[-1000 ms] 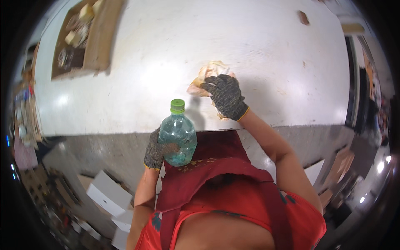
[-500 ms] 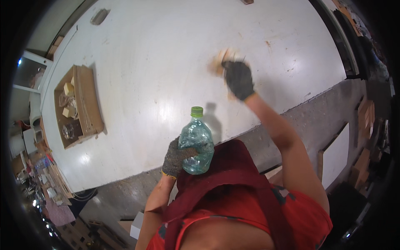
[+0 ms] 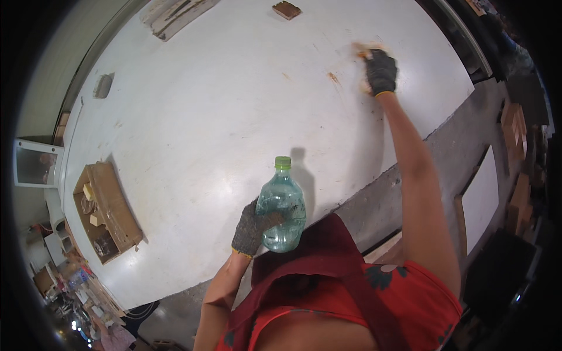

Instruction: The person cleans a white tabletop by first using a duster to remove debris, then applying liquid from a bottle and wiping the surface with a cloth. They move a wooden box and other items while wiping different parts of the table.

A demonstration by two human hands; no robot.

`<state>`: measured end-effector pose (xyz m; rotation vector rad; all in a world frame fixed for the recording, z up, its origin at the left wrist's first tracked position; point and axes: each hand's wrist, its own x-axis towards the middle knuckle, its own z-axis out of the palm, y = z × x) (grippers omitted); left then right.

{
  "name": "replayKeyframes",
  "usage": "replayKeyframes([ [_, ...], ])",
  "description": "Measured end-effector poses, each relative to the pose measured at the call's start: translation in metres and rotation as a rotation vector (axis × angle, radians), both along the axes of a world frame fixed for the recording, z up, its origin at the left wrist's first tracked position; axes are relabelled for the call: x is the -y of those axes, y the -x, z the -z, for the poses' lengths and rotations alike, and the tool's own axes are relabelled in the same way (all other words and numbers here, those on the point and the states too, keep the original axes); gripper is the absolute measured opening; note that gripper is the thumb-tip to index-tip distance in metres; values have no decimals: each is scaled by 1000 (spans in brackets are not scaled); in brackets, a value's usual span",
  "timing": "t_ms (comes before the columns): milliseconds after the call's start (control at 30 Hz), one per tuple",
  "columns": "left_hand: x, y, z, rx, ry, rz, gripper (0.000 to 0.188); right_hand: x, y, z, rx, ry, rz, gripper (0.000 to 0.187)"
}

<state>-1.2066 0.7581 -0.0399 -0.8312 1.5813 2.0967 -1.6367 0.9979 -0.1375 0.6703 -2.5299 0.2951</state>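
My left hand (image 3: pixel 249 229), in a dark grey knitted glove, is wrapped round a clear greenish plastic bottle (image 3: pixel 281 202) with a green cap. The bottle is upright at the near edge of the white table, in front of my apron. Farther off to the right, my right hand (image 3: pixel 381 72) wears a dark glove and presses a crumpled orange and whitish rag (image 3: pixel 370 51) on the tabletop. Motion blurs the rag, and the hand covers part of it. Orange-brown smears (image 3: pixel 333 78) mark the surface just left of that hand.
The white tabletop (image 3: pixel 199 128) spreads wide ahead. On its left stands an open cardboard box (image 3: pixel 114 205) holding small blocks and wrapping. Toward the far side are a brown piece (image 3: pixel 287 9), a long whitish board (image 3: pixel 175 16) and an oval cutout (image 3: pixel 103 86). A white panel (image 3: pixel 480 196) leans at right.
My right hand has swept the rag farther away and to the right across the table. My left hand still grips the bottle. The view has shifted, showing more of the far side.
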Motion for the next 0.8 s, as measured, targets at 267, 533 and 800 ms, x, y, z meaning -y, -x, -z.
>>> replayKeyframes([
  [267, -27, 59, 3, 30, -124, -65, 33, 0, -96, -16, 162, -276, -632, 39],
  [533, -50, 110, 22, -40, -169, -56, 32, -87, 73, 3, 116, 27, 91, 27],
  [800, -76, 177, 11, -40, -81, 102, 36, -73, 158, 4, 236, 59, 137, 37],
])
